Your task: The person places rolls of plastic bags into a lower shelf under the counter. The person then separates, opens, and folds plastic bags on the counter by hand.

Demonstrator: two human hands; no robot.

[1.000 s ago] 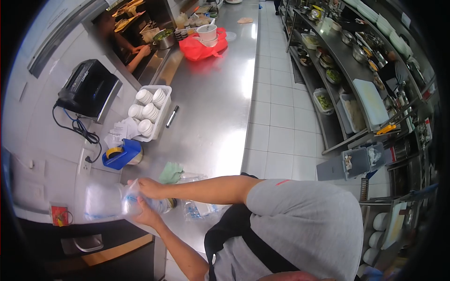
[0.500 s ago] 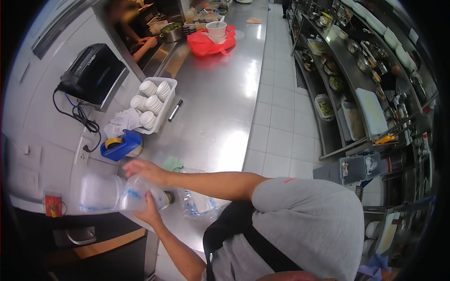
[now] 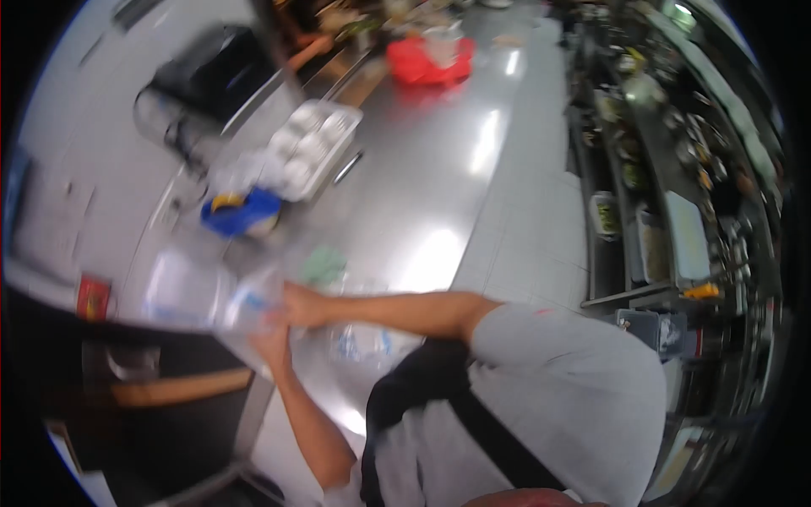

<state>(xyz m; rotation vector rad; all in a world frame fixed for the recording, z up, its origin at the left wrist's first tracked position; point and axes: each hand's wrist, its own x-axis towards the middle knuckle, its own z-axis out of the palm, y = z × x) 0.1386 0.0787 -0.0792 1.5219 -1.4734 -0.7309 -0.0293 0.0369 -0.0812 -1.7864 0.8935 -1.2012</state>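
Motion blurs the view. My left hand [image 3: 272, 336] grips the near end of a clear plastic bag [image 3: 253, 302] with blue print. Close beside it, my right hand [image 3: 306, 306] is at the bag's right end, its fingers smeared and partly hidden. Left of the bag, a stack of clear plastic containers [image 3: 184, 289] lies at the counter's left edge. A green cloth [image 3: 323, 265] rests just above my right forearm. Below that forearm, clear plastic packaging [image 3: 361, 343] with blue marks lies on the steel counter [image 3: 405, 194].
A blue tape dispenser [image 3: 241, 213], a white basket of stacked white lids [image 3: 314, 148] and a marker [image 3: 348, 167] are on the counter. Farther back sits a red bag [image 3: 431, 63]. A black machine [image 3: 218, 74] is by the wall. Shelves [image 3: 629, 253] stand right.
The view has shifted, with the counter items now lower and farther right. My right hand, raised with fingers apart half a second ago, has come down beside my left hand.
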